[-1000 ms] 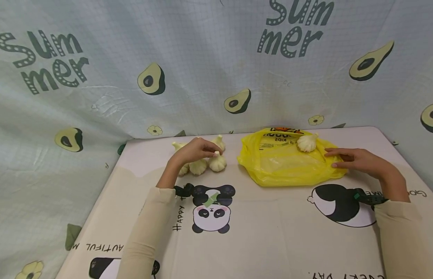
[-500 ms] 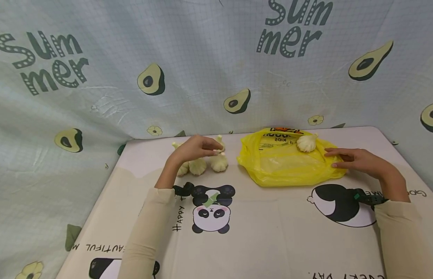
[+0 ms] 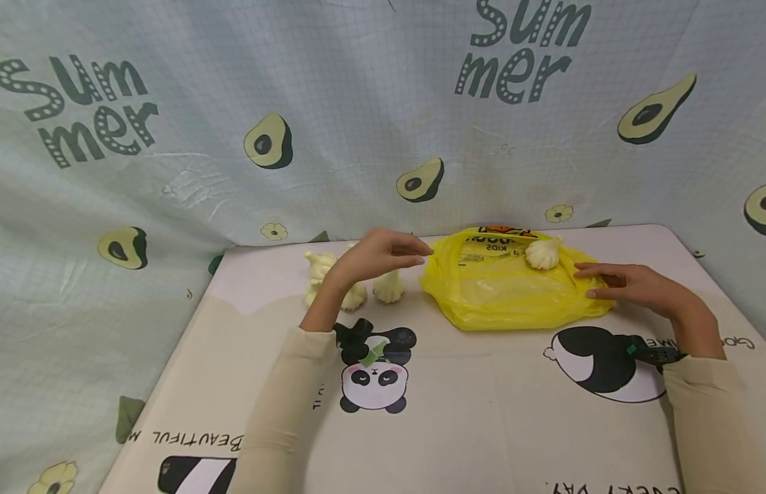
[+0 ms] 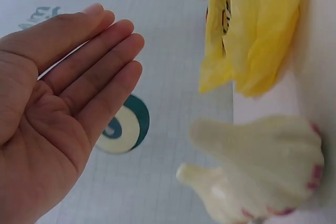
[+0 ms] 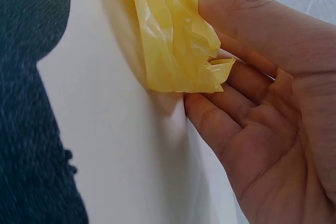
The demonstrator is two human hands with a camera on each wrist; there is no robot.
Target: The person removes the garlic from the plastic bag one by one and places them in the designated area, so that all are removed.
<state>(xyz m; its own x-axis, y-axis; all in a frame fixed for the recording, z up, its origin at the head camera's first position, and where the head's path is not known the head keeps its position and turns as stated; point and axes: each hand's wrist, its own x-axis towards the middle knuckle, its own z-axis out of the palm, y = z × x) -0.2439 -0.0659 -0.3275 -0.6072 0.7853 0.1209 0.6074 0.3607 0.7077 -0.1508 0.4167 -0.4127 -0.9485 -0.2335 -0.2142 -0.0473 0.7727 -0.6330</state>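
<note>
My left hand hovers above and behind a garlic bulb, near the left edge of a yellow plastic bag. In the left wrist view its fingers are straight and hold nothing; two garlic bulbs lie below it. My right hand holds the crumpled right end of the bag; in the right wrist view the thumb lies over the plastic and the fingers pass behind it. Another garlic bulb rests at the bag's right back part.
More garlic bulbs stand left of the bag, partly hidden by my left hand and wrist. The light table cover carries printed pandas and lettering. A curtain with avocado prints hangs behind the table's back edge.
My left hand has risen off the nearest garlic bulb and moved right toward the bag, its fingers straightening. That bulb shifted slightly right. The right hand and the bag stay in place.
</note>
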